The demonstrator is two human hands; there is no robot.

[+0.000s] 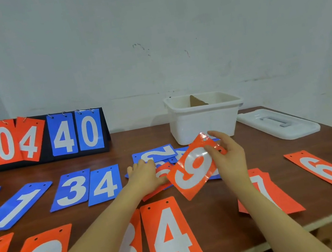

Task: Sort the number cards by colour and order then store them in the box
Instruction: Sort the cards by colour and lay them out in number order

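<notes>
Inspector: Position of the red 9 card (194,167), reckoned from the red 6 card (323,167)?

Assessor: Left of it, lifted off the worktop (231,220), long axis tilted. Right hand (227,155) pinches its far edge, so it is the nearer one. Left hand (144,175), further left, rests flat on the mixed pile (162,159), grasping nothing. The box (203,117) stands beyond, uncovered

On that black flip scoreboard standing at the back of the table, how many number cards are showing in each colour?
Orange plastic number cards: 2 (a 0 and a 4)
Blue plastic number cards: 2 (a 4 and a 0)
Total: 4, hanging by rings on the black folding stand
</notes>
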